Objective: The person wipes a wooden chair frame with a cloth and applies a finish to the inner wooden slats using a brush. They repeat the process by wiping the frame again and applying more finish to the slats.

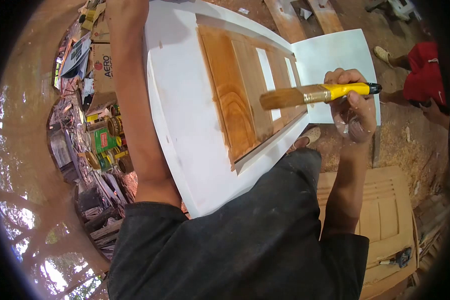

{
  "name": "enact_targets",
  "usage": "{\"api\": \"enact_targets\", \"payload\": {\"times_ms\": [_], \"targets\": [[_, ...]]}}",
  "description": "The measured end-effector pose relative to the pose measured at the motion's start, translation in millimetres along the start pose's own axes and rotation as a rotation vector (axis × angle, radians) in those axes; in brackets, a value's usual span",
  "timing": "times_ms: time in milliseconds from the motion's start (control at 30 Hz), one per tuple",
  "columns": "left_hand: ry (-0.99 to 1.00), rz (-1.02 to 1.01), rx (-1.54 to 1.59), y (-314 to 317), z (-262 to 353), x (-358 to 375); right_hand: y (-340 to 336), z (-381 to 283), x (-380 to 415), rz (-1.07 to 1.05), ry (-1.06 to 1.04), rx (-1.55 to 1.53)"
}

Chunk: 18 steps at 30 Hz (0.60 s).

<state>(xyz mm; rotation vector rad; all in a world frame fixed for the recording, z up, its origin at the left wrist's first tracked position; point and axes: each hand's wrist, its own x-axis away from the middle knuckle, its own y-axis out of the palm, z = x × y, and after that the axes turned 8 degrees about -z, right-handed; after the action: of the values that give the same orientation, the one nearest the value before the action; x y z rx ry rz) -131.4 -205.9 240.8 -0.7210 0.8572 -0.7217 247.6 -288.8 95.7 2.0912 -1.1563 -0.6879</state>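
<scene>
My right hand (357,112) is closed around the yellow handle of a paintbrush (316,95). Brown bristles point left over a wooden panel (232,100) set within a broad white surface (185,95). The panel's left section is darker orange-brown than the middle part, and white strips show between its pieces farther right. A shiny wet or clear patch shows on my right palm. My left forearm (135,100) extends up along the white surface's left edge; the left hand is outside the frame.
A pale sheet (342,55) adjoins the panel's far end. Another wooden door panel (380,215) lies at lower right, with a dark brush-like object on it. Cartons (103,67), tins (101,140) and scrap wood are at left. Another person's red clothing (422,70) shows at right.
</scene>
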Motion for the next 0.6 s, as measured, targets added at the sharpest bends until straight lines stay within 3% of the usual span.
{"api": "enact_targets", "payload": {"times_ms": [67,167,300,433,500,567,600], "targets": [[0.026,0.033,-0.041,-1.8,15.4,9.8,11.7,-13.3,-1.1,0.049,0.033,0.139],[0.037,0.028,-0.014,-0.6,12.1,3.2,39.0,-32.3,16.4,0.140,0.134,0.632],[0.042,0.023,0.008,1.6,8.3,3.1,59.9,-34.1,28.8,0.045,-0.048,0.885],[0.049,0.024,0.031,0.8,7.8,1.6,58.1,-36.5,34.1,0.280,0.189,0.529],[0.055,0.026,0.038,-1.3,6.4,1.8,53.1,-21.9,44.5,0.131,0.019,0.527],[0.064,0.025,0.048,0.1,7.0,1.0,56.1,-6.2,57.7,0.054,0.004,0.501],[0.066,0.023,0.051,-0.1,7.1,0.5,61.1,-1.7,65.6,0.082,0.007,0.632]]}}
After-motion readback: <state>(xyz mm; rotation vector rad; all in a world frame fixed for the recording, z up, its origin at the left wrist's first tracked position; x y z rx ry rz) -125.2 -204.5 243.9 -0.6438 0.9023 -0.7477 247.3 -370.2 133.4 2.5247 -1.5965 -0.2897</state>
